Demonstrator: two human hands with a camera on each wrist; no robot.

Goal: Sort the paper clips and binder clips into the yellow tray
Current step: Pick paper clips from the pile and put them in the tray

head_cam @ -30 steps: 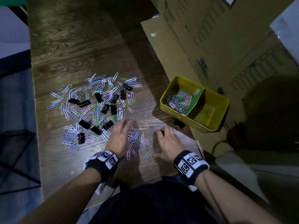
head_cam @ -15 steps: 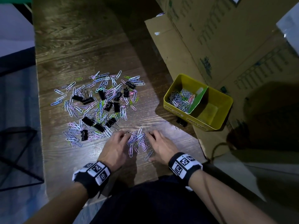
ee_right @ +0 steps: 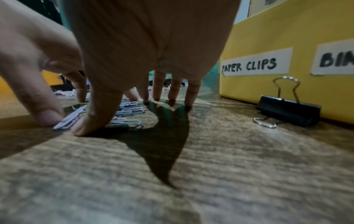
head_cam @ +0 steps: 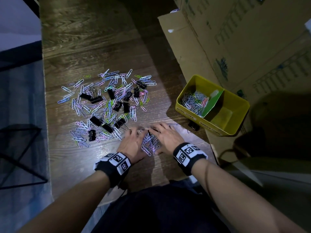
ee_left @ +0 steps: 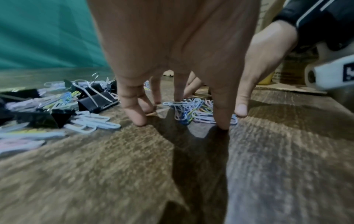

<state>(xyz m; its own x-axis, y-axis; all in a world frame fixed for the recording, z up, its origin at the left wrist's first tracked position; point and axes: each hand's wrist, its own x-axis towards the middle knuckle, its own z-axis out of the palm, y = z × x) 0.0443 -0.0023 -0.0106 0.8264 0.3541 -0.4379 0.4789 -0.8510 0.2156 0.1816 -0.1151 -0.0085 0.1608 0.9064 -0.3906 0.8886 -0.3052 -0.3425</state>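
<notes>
Both hands corralling a small bunch of paper clips on the wooden table.

Main clip scatter lying left; left hand and right hand flanking the bunch, fingers straight, tips pressing down, nothing clamped. Yellow tray sitting right, paper clips in its left compartment, one binder clip touching its front wall.

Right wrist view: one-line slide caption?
Right hand corrals paper clips on the wooden table; black binder clip sits against the labelled yellow tray.
</notes>
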